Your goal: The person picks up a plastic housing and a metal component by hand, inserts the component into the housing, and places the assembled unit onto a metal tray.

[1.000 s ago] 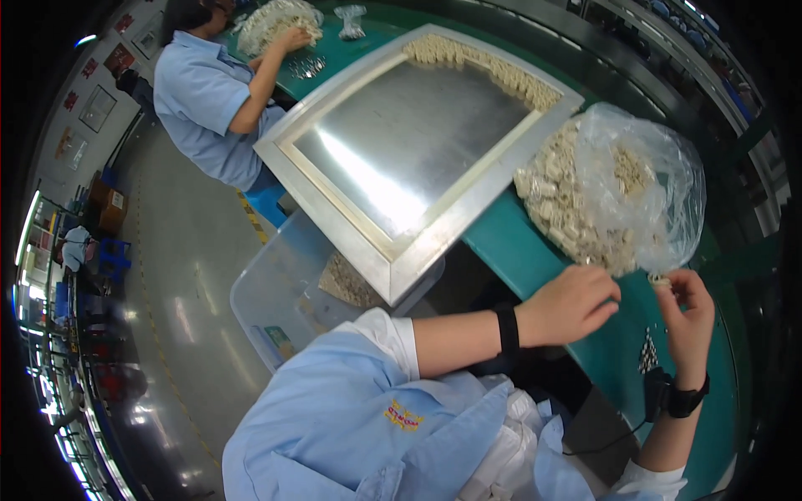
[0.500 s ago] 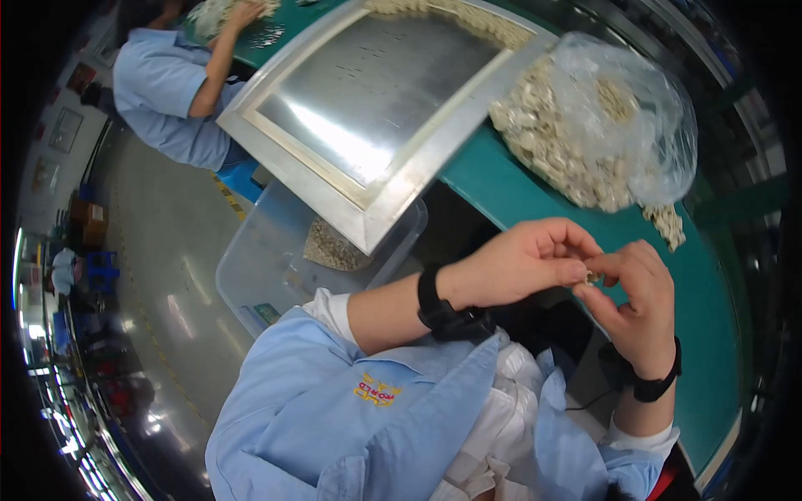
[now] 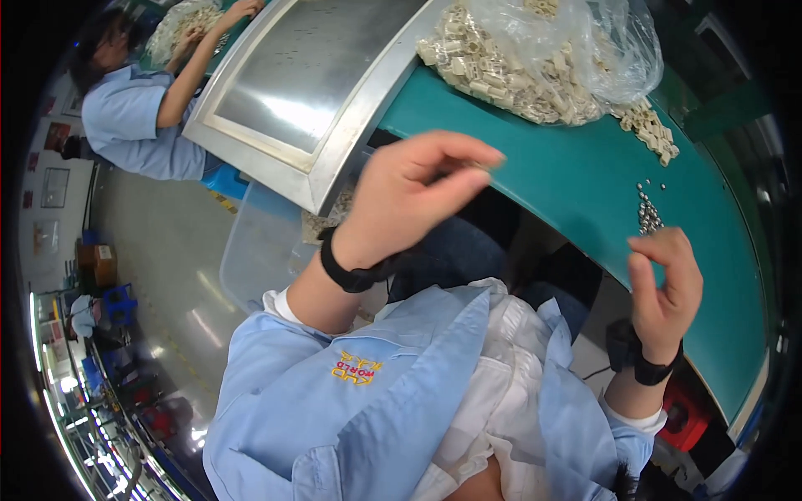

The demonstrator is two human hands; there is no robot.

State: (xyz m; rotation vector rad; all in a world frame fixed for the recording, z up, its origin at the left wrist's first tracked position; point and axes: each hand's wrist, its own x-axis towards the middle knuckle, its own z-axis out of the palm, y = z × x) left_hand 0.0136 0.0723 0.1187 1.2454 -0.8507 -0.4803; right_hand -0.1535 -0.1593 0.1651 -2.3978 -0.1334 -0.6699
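A small cluster of shiny metal beads (image 3: 647, 210) lies on the green surface (image 3: 568, 175), just beyond the right hand (image 3: 664, 288), whose fingers curl loosely together, possibly on something too small to make out. The left hand (image 3: 409, 196) hovers at the surface's near edge, fingers pinched together. Farther off, beige plastic parts (image 3: 510, 79) spill from a clear bag (image 3: 601, 42) beside a steel tray (image 3: 317, 83).

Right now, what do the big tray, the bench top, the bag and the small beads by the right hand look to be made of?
The tray looks like brushed metal: grey, with a bright glare patch. The bench top seems a matte green mat, maybe rubber or vinyl. The bag is thin clear plastic film, crinkled and glossy. The beads near the right hand appear metallic, silvery with glints; too small to be sure.
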